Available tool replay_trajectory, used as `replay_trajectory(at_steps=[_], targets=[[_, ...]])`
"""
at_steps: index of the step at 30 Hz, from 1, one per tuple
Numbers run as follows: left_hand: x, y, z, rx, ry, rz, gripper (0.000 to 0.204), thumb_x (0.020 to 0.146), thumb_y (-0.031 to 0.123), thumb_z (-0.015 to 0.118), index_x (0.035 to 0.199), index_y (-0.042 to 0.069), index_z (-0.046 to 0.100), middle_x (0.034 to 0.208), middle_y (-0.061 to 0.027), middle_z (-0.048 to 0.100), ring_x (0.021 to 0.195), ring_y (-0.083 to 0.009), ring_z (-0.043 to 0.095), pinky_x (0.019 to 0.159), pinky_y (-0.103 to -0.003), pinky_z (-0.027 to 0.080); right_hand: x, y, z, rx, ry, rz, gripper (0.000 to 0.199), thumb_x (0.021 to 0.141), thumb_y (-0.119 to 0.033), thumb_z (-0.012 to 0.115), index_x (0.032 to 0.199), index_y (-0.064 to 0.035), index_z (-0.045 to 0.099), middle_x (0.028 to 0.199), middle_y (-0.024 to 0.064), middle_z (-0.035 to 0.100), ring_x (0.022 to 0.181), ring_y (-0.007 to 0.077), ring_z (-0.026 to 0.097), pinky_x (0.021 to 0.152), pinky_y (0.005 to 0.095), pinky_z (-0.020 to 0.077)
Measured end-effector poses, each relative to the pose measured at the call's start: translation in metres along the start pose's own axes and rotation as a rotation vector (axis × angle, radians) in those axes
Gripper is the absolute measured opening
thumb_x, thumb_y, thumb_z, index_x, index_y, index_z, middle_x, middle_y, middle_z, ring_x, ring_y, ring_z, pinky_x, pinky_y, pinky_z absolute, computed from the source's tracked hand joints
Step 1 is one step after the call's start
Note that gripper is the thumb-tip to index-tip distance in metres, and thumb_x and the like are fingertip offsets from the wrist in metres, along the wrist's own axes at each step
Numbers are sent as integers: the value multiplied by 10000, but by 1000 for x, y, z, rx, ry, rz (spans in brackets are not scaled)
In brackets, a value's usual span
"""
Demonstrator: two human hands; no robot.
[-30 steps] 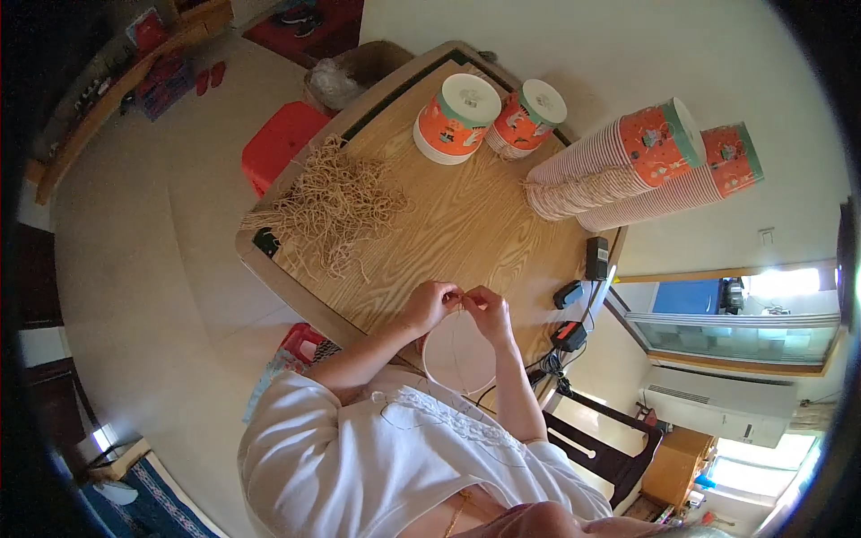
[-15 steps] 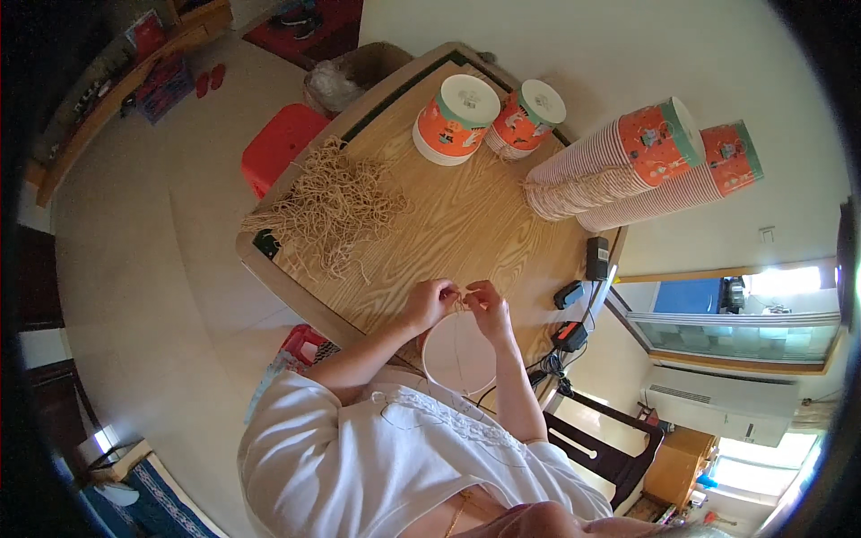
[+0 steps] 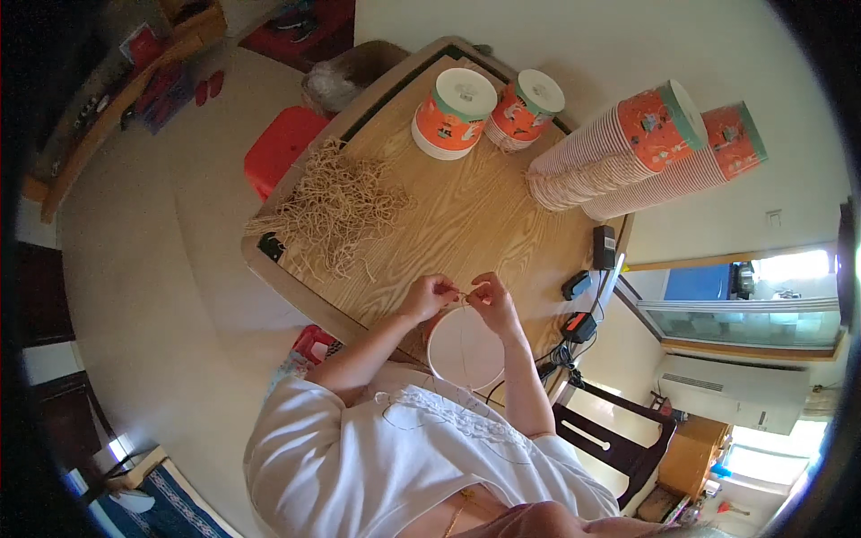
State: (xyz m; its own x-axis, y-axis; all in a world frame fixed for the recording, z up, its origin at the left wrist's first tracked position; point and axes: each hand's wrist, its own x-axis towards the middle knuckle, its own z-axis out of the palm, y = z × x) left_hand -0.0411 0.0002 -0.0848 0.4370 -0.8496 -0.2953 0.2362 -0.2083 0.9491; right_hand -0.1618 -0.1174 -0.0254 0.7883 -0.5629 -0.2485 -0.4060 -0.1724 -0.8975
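Note:
Close to my body, a round paper bucket (image 3: 466,351) stands with its pale open top facing me, and a thin strand of string runs across it. At its far rim my left hand (image 3: 430,296) and my right hand (image 3: 493,307) face each other, fingertips pinched on a piece of tan string (image 3: 462,297). The fingers partly hide the string and whatever knot or loop is there. A tangled pile of tan strings (image 3: 334,211) lies at the table's left side.
On the wooden table (image 3: 448,211) stand two short upside-down stacks of orange buckets (image 3: 448,125) and two long leaning stacks (image 3: 619,148). Black adapters with cables (image 3: 580,327) lie along the right edge. A red stool (image 3: 278,148) stands left, a dark chair (image 3: 619,439) right.
My right hand has lifted slightly and drawn a little away from the left, fingers still pinched. The whole view has shifted slightly.

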Motion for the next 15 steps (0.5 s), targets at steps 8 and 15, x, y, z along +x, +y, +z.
replay_trajectory(at_steps=[8,15], targets=[[2,5,8,-67,-66,59,213,774,103,658,960,33,582,791,-43,633,691,-117,594,638,-248,490,-2,-2,2,26,5,5,225,749,-20,616,939,-49,501,686,51,594,646,110,545,594,251,432],[6,12,10,40,-78,15,117,745,80,669,840,28,624,757,-22,630,699,-97,584,650,-239,488,-5,0,-4,-20,-6,23,190,772,-15,600,929,-43,497,731,31,581,725,94,560,656,240,449]])
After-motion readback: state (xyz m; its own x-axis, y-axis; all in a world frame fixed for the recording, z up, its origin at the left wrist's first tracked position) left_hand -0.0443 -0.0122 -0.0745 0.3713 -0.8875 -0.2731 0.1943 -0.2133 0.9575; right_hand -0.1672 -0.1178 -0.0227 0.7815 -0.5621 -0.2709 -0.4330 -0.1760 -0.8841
